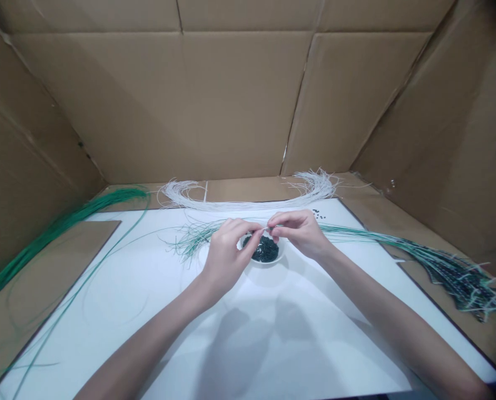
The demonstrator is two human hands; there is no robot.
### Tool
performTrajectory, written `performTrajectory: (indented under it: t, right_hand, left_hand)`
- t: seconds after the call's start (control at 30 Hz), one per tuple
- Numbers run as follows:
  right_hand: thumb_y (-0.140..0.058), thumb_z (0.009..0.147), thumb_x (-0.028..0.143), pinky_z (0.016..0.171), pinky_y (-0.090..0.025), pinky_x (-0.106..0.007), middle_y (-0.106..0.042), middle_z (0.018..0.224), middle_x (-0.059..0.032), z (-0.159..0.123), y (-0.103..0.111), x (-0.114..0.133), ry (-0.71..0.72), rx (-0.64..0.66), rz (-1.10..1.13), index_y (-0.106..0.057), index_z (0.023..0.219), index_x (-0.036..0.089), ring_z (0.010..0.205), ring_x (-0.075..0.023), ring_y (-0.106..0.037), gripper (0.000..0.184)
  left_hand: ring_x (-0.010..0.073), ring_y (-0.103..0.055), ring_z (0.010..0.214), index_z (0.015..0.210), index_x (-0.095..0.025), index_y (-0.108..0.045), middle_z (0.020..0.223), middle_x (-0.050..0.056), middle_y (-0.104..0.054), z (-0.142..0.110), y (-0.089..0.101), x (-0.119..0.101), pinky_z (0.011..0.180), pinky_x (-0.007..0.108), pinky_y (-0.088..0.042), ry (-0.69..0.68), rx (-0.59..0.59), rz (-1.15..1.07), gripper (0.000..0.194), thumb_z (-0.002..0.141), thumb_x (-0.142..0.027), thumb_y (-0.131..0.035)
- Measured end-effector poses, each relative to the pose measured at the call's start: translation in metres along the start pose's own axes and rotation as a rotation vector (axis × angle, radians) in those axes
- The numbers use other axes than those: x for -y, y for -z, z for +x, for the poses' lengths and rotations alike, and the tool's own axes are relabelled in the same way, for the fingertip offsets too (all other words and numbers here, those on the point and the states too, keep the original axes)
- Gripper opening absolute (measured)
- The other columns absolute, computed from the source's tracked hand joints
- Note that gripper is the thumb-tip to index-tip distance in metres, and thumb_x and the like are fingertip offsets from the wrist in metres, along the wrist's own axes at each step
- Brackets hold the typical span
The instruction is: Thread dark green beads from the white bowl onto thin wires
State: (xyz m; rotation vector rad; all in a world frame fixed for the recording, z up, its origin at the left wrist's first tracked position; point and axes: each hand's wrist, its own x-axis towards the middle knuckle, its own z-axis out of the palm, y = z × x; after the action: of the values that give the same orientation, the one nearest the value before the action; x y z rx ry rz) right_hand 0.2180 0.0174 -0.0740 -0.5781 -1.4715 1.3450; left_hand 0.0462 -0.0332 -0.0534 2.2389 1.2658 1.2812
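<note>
Above a bowl (267,263) of dark beads (266,250), the left hand (230,249) and right hand (300,233) meet over a thin, pale strand (266,228), toward the far edge of the white surface (148,311). We judge the work to be partway along: past the surface's right edge, a bundle (460,278) ends in a thick, dark, apparently beaded cluster, which we take as the finished share. Left over, it seems, are the bare green strands (73,228) beyond the left edge and the bare white strands (248,205) curving along the far edge, while the bowl looks well stocked. A few loose beads (318,214) lie near the far right corner.

Both forearms reach in from the near edge and angle inward. We see the left hand nearly closed, back upward, thumb and forefinger pinching one end of the strand. The right hand pinches the other end between thumb and fingertips, its wrist bent toward its partner; whether it also grips a bead is too small for us to tell. Behind the left hand, green ends (196,236) fan out across the surface.
</note>
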Motion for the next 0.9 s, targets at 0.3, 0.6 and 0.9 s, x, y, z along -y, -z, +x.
performTrajectory:
  t: [0.3,0.6,0.9]
  right_hand:
    - [-0.07,0.063,0.016,0.048,-0.044,-0.024,-0.065,0.068,-0.0003,-0.0023,-0.0009,-0.0044,0.016,-0.028,-0.061,-0.072,0.07,0.022,0.048,-0.0073,-0.052,0.009]
    - [-0.07,0.063,0.017,0.048,-0.043,-0.023,-0.064,0.065,0.0,-0.0032,-0.0049,-0.0018,0.014,-0.039,-0.08,-0.072,0.069,0.023,0.048,-0.0073,-0.052,0.008]
    - [-0.07,0.063,0.02,0.047,-0.044,-0.023,-0.064,0.065,-0.0004,-0.0041,-0.0085,0.0018,0.021,-0.071,-0.137,-0.072,0.068,0.023,0.048,-0.0075,-0.051,0.005]
  left_hand:
    - [0.0116,-0.052,0.071,0.079,-0.019,-0.061,0.076,-0.001,-0.065,-0.0002,-0.0021,0.0043,0.067,0.024,-0.039,-0.082,-0.024,0.067,0.012,0.083,-0.019,-0.049]
    - [0.0117,-0.048,0.065,0.081,-0.019,-0.063,0.073,0.0,-0.065,-0.0017,-0.0033,0.0045,0.065,0.026,-0.039,-0.113,-0.029,0.112,0.014,0.083,-0.02,-0.05]
    - [0.0121,-0.047,0.065,0.083,-0.019,-0.064,0.075,0.0,-0.065,-0.0013,-0.0041,0.0072,0.064,0.025,-0.038,-0.132,-0.022,0.133,0.015,0.083,-0.019,-0.049]
